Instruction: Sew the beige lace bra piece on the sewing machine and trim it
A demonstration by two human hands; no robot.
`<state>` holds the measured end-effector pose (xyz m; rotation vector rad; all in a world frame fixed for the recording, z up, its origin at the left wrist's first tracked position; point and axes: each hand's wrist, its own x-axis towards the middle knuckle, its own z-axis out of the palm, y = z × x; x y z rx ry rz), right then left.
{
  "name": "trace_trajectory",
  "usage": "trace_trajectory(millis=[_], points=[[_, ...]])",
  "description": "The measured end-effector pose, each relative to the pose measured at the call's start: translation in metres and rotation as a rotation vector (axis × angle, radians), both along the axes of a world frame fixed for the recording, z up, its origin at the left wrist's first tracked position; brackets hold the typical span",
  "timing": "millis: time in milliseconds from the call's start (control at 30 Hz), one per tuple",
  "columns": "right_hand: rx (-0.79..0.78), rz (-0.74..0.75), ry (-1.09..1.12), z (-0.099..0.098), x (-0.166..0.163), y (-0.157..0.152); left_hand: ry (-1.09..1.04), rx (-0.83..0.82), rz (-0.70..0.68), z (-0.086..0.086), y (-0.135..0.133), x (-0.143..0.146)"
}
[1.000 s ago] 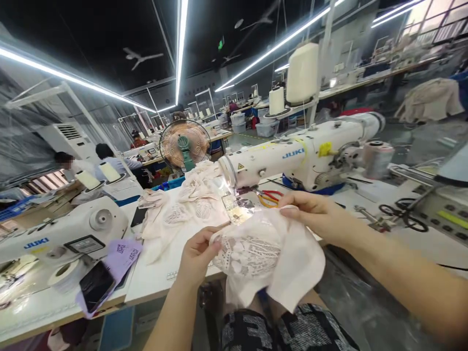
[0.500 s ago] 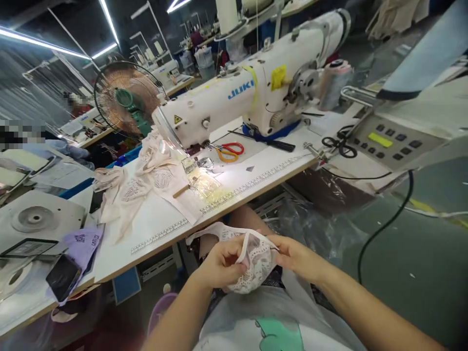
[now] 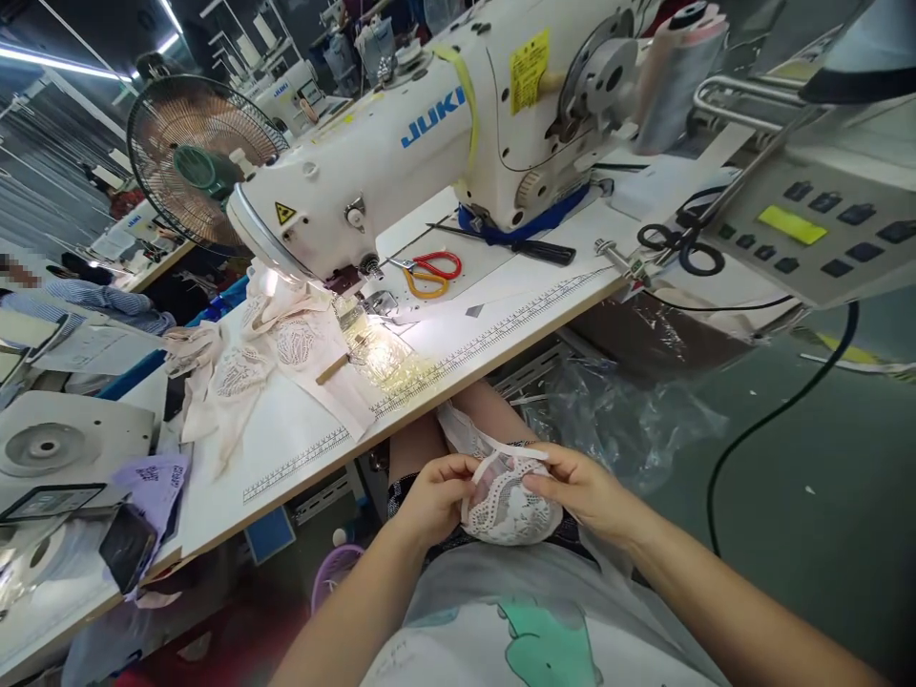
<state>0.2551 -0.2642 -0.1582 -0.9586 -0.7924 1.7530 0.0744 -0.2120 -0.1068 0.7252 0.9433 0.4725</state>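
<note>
A white lace bra (image 3: 511, 501) is stretched between my two hands above my lap, its lace cup facing me. My left hand (image 3: 440, 496) pinches the cup's left edge between thumb and fingers. On the other side, my right hand (image 3: 583, 491) grips the upper right edge, thumb on the lace. A strap-like part of the garment trails away over my knee toward the table. In front of me stands a white JUKI sewing machine (image 3: 401, 143). Pale pink lace garment pieces (image 3: 276, 353) lie in a heap left of its needle area.
Scissors with red and orange handles (image 3: 429, 275) and a black-handled screwdriver (image 3: 540, 250) lie on the machine bed. A ruler strip (image 3: 458, 367) runs along the table edge. A control panel (image 3: 808, 224) juts out at right. A phone (image 3: 129, 546) and fan (image 3: 200, 162) are at left.
My hands have spread the bra cup flatter, and its lace now faces me more fully. My right thumb has shifted onto the lace. The camera view has moved closer to the machine.
</note>
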Motion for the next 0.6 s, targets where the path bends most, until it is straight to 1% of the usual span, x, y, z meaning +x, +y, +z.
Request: trace_trajectory(millis=[133, 200, 267, 367, 433, 500, 600], points=[[-0.024, -0.042, 0.0, -0.006, 0.0, 0.002, 0.07, 0.005, 0.009, -0.005, 0.004, 0.007], [-0.014, -0.029, -0.046, -0.011, 0.002, 0.004, 0.115, 0.016, 0.005, -0.008, 0.007, 0.009], [0.036, 0.028, -0.169, -0.019, 0.008, 0.005, 0.145, 0.031, -0.008, -0.009, 0.01, 0.009], [0.087, 0.102, -0.379, -0.038, 0.024, -0.001, 0.156, 0.044, 0.002, -0.008, 0.016, 0.005], [0.079, 0.109, -0.462, -0.05, 0.035, -0.01, 0.191, 0.046, 0.025, -0.003, 0.022, 0.001], [0.075, 0.132, -0.535, -0.057, 0.042, -0.019, 0.26, 0.061, 0.057, 0.005, 0.027, -0.006], [0.103, 0.183, -0.612, -0.057, 0.037, -0.026, 0.408, 0.13, 0.102, 0.025, 0.032, -0.027]])
